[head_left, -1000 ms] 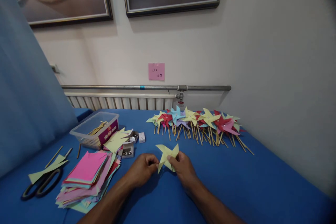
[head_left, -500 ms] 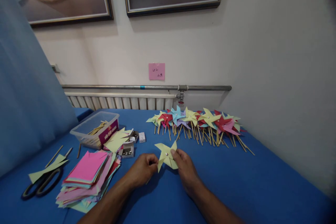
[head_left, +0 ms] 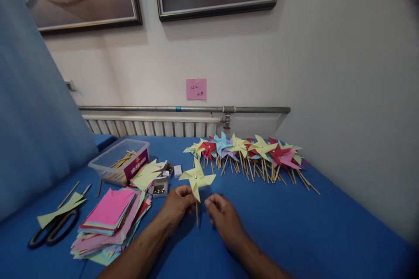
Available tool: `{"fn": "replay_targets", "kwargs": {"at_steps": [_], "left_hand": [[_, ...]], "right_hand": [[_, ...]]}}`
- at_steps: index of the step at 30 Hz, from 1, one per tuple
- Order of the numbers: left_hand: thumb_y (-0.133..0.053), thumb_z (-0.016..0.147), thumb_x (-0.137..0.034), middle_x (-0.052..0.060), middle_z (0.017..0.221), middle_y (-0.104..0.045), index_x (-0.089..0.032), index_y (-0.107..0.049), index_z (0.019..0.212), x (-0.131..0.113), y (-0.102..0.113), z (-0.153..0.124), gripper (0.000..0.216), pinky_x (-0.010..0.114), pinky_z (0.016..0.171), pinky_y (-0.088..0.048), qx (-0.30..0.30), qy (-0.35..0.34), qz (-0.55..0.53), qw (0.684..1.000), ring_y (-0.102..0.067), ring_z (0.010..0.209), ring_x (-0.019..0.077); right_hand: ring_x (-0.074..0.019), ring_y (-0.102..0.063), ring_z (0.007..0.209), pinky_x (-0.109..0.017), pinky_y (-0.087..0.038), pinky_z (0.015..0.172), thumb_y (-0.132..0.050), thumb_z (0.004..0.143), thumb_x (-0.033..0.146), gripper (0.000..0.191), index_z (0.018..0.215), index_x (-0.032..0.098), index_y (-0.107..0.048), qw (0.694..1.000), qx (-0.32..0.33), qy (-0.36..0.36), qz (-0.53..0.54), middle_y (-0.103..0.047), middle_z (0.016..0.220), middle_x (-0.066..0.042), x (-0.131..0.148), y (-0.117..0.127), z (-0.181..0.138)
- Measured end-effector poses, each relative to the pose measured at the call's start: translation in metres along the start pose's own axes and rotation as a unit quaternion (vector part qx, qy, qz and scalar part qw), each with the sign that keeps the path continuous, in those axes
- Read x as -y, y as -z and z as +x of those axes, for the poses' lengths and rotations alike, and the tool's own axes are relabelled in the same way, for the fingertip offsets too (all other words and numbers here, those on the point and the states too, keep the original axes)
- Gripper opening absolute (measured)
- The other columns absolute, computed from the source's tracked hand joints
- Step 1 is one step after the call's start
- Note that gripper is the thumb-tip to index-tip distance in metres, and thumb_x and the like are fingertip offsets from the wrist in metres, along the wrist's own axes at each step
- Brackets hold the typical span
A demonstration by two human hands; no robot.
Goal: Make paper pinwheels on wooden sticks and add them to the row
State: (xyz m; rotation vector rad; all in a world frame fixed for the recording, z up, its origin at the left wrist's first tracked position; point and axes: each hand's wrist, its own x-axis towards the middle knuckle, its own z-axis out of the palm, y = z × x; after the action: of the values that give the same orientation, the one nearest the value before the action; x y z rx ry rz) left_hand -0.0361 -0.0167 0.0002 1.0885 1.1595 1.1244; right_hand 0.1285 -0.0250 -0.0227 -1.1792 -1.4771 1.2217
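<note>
A pale yellow paper pinwheel (head_left: 198, 178) with a metal pin at its centre stands upright over the blue table. Its thin wooden stick (head_left: 197, 214) points down. My left hand (head_left: 179, 205) is closed on the stick just below the blades. To the right, apart from the pinwheel, my right hand (head_left: 222, 216) has its fingers curled in; no object shows in them. Left of my hands lies a stack of coloured paper squares (head_left: 106, 211). Small open boxes of metal pins (head_left: 159, 190) sit just behind my left hand.
Many finished pinwheels (head_left: 262, 148) lie along the table's back right. At left are a clear plastic box (head_left: 114, 163) of sticks and black-handled scissors (head_left: 60, 229) under a paper scrap (head_left: 62, 210). A blue curtain (head_left: 36, 109) hangs at far left; a wall stands behind.
My right hand has let go of the pinwheel's blades and sits lower. The pinwheel has moved left and up and turned, so its stick now points down in my left hand.
</note>
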Motion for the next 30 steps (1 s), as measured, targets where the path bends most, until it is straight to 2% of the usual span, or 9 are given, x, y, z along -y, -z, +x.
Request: {"fn": "replay_targets", "kwargs": {"at_steps": [3,7,15,23,30], "left_hand": [[-0.076,0.059,-0.034,-0.001,0.052,-0.060,-0.014,-0.063,0.068,-0.0019,-0.0021,-0.0021,0.025,0.022,0.050,-0.034,-0.001,-0.008,-0.022,1.000,-0.048,0.047,0.0085],[-0.076,0.059,-0.033,0.000,0.055,-0.063,-0.014,-0.062,0.067,-0.0013,-0.0061,-0.0035,0.025,0.023,0.051,-0.035,0.009,-0.008,-0.027,1.000,-0.051,0.047,0.0093],[-0.079,0.059,-0.036,0.000,0.055,-0.061,-0.014,-0.063,0.068,0.0011,-0.0047,-0.0022,0.029,0.023,0.052,-0.037,0.026,-0.013,-0.035,0.999,-0.049,0.047,0.0087],[-0.080,0.058,-0.043,-0.003,0.051,-0.055,-0.014,-0.064,0.065,0.0023,-0.0038,-0.0028,0.034,0.023,0.050,-0.028,0.065,-0.003,0.019,0.998,-0.042,0.047,0.0073],[-0.078,0.059,-0.042,-0.003,0.050,-0.054,-0.015,-0.062,0.063,0.0037,-0.0016,-0.0014,0.031,0.024,0.051,-0.027,0.072,-0.004,0.028,0.997,-0.041,0.048,0.0083]], "right_hand": [[-0.0121,-0.048,0.053,-0.023,-0.032,0.051,-0.054,0.090,0.038,0.023,0.079,0.020,-0.062,0.995,0.049,0.040,-0.077,-0.054,0.059,0.004,0.0058,-0.0060,-0.0096],[-0.0128,-0.050,0.058,-0.024,-0.031,0.055,-0.055,0.090,0.031,0.020,0.076,0.019,-0.061,0.988,0.060,0.057,-0.130,-0.059,0.063,0.003,0.0083,-0.0092,-0.0135],[-0.0132,-0.047,0.055,-0.024,-0.029,0.053,-0.053,0.090,0.032,0.021,0.075,0.019,-0.060,0.989,0.045,0.057,-0.127,-0.055,0.060,0.003,0.0063,-0.0082,-0.0110],[-0.0136,-0.048,0.054,-0.024,-0.029,0.053,-0.052,0.090,0.031,0.021,0.073,0.020,-0.058,0.991,0.041,0.063,-0.109,-0.056,0.059,0.002,0.0033,-0.0074,-0.0100],[-0.0143,-0.050,0.056,-0.025,-0.029,0.054,-0.051,0.091,0.027,0.018,0.078,0.020,-0.061,0.988,0.041,0.074,-0.133,-0.062,0.064,0.001,0.0040,-0.0079,-0.0120]]}}
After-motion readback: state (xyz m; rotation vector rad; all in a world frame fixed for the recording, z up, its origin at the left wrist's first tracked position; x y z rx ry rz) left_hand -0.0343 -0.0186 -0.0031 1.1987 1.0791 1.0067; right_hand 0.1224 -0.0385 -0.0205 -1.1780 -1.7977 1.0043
